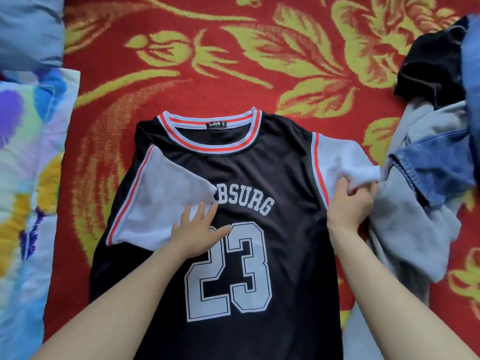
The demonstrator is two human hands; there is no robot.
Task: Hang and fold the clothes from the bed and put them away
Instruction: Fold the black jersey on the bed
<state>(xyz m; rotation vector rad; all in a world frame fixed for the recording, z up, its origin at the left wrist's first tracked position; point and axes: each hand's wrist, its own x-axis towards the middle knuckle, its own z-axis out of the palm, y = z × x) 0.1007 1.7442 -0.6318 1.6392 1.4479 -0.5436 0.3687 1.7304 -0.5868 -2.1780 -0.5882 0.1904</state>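
Black jersey point(285, 183) lies lengthwise, collar point(211, 146) away; left hand point(197, 232) presses flat, right hand point(348, 203) pinches sleeve point(348, 162).

Surface: red blanket point(259, 81), yellow flower pattern.
Centre: black jersey point(291, 175), flat, front up.
Right: clothes heap point(415, 211), grey, denim and black pieces.
Left: flowered quilt point(28, 178); blue pillow point(26, 29) beyond.

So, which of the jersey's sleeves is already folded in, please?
The left sleeve: it lies over the lettering under the left hand; the right sleeve sticks out, gripped by the right hand.
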